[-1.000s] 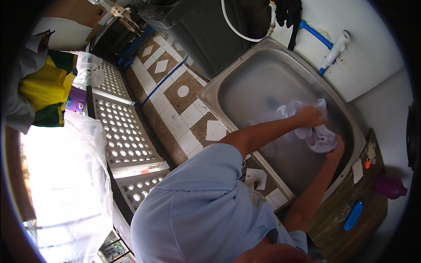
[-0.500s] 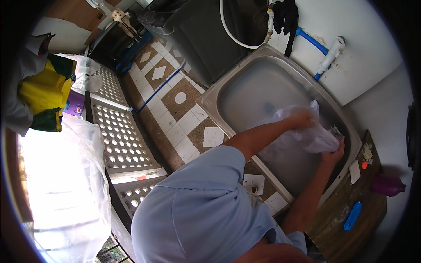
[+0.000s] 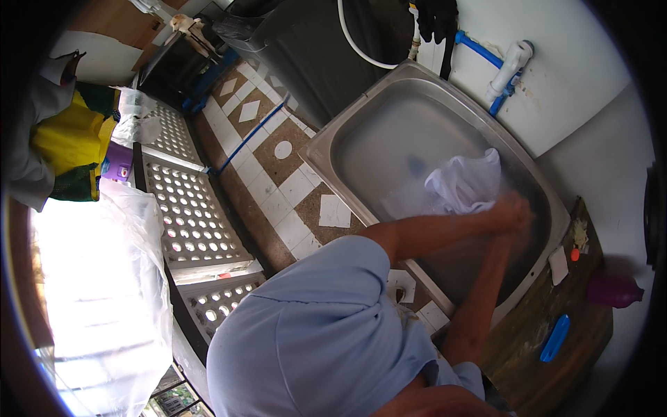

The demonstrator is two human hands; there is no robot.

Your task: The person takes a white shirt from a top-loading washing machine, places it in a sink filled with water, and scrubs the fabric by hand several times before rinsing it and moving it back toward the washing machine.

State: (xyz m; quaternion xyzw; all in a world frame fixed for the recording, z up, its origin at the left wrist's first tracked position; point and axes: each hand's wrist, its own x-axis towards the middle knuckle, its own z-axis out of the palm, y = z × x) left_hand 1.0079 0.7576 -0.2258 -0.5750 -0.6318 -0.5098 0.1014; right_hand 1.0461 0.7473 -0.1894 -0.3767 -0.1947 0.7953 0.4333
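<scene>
A wet white cloth (image 3: 467, 182) lies bunched in cloudy water inside a steel sink (image 3: 326, 154). Part of it trails under the surface toward the left. My left hand (image 3: 506, 210) is closed at the cloth's near right end. Pressed up against it, my right hand (image 3: 520, 221) is closed on the same end. Both hands are somewhat blurred, and the left one covers much of the right hand's fingers. The bit of cloth between them is hidden.
Right of the sink is a wooden board (image 3: 549, 379) with a blue brush-like piece (image 3: 555, 338), a white block (image 3: 558, 266) and an orange cap (image 3: 574, 255). A purple bottle (image 3: 615, 290) stands by the wall. Beyond the sink are a dark bin (image 3: 299, 62) and blue-white pipes (image 3: 511, 73).
My left hand has moved right and nearer, from over the cloth to against my right hand. The cloth, spread between the hands before, now sits bunched to their left. The view has shifted slightly.
</scene>
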